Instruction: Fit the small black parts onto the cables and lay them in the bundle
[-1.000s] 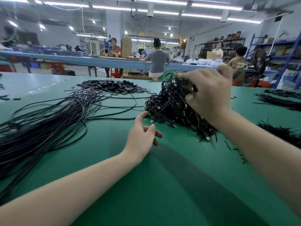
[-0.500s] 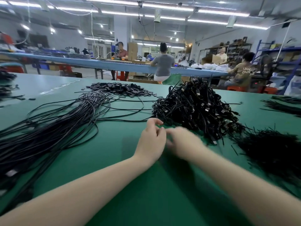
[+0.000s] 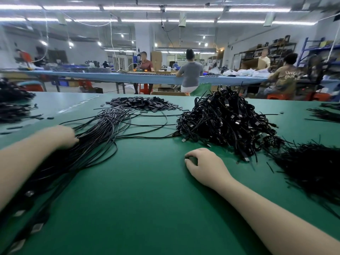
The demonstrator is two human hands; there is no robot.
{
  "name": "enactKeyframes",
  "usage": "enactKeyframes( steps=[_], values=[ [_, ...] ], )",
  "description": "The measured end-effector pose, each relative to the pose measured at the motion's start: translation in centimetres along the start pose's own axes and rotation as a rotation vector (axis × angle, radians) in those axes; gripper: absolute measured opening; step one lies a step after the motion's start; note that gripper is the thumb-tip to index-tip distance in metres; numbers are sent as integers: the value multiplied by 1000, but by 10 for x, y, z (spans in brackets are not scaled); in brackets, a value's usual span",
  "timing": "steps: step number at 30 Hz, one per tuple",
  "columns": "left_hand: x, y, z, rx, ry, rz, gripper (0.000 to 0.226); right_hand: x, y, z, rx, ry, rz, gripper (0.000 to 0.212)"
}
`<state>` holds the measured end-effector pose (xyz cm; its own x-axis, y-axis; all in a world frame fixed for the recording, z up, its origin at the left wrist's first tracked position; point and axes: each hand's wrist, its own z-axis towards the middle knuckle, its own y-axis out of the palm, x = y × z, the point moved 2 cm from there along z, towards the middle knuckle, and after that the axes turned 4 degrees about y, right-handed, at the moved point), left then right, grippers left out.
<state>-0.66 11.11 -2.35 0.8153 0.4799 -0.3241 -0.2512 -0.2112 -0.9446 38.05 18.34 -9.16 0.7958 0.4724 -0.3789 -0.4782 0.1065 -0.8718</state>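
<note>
The left hand (image 3: 61,135) lies on a long bundle of thin black cables (image 3: 88,144), its fingertips buried among the strands; it is blurred, so I cannot tell whether it grasps any of them. The bundle runs from near the left forearm, where flat connector ends show, out past the hand and fans into loose loops on the green table (image 3: 147,208). Beyond those loops, well ahead of the left hand, sits a low heap of small black parts (image 3: 143,104), flat and oblong, a few strays scattered round its edge. The right hand (image 3: 204,165) rests on the table with its fingers curled under; what, if anything, it holds is hidden. Just ahead of it and to its right rises a tangled mound of finished cables (image 3: 228,122) with metal plug tips showing. Farther right lies a dark pile of thin black strips (image 3: 312,168).
</note>
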Motion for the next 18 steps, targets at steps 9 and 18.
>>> enactKeyframes(
  steps=[9, 18],
  values=[
    [-76, 25, 10, -85, 47, -364, 5, -2, 0, 0, -23, 20, -9, 27],
    [-96, 26, 26, -100, -86, -365, 29, -3, -2, -2, -29, 33, 5, 26]
  ],
)
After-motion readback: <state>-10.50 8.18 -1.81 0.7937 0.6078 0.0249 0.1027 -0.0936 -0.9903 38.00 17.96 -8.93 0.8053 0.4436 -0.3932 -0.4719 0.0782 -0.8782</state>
